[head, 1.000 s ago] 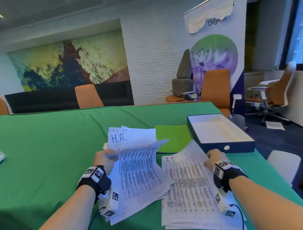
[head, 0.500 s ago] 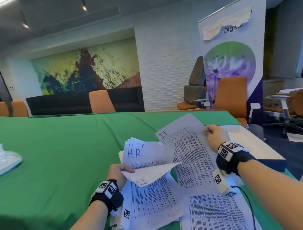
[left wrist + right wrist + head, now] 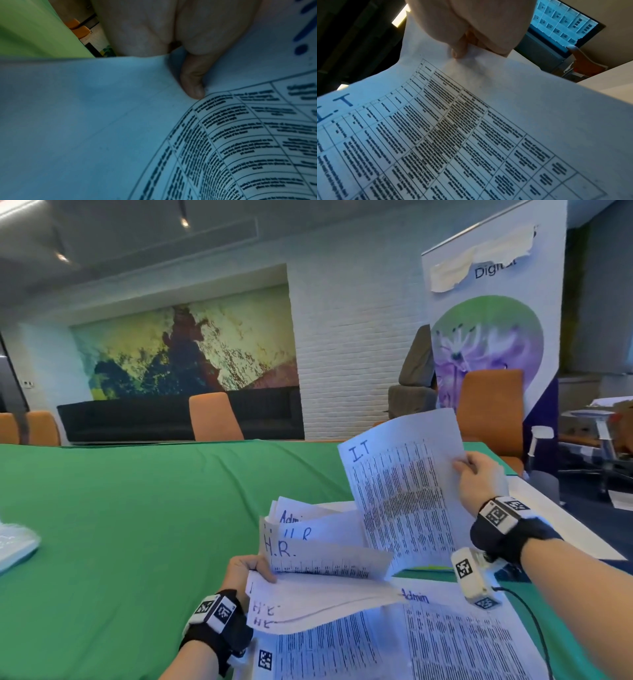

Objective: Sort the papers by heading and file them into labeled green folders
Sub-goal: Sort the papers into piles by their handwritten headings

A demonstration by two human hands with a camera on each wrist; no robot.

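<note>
My right hand (image 3: 474, 470) pinches the top right corner of a printed sheet headed "IT" (image 3: 404, 494) and holds it up in the air; the right wrist view shows the thumb (image 3: 459, 50) on that IT sheet (image 3: 471, 128). My left hand (image 3: 248, 571) grips the left edge of a fanned bundle of sheets headed "H.R." (image 3: 322, 559), some folded over; its thumb (image 3: 193, 83) lies between H.R. pages (image 3: 240, 135). An "Admin" sheet (image 3: 455, 642) lies flat on the green table (image 3: 137, 525). A thin strip of a green folder (image 3: 426, 568) shows below the IT sheet.
An open white-lined box (image 3: 561, 525) sits at the table's right edge, mostly behind my right arm. A white object (image 3: 13, 542) lies at the far left. Orange chairs (image 3: 214, 417) stand past the far edge, a banner (image 3: 493, 313) to the right.
My right hand lifted the IT sheet off the right pile and raised it, uncovering an Admin sheet. My left hand kept hold of the H.R. bundle, whose pages fanned and folded.
</note>
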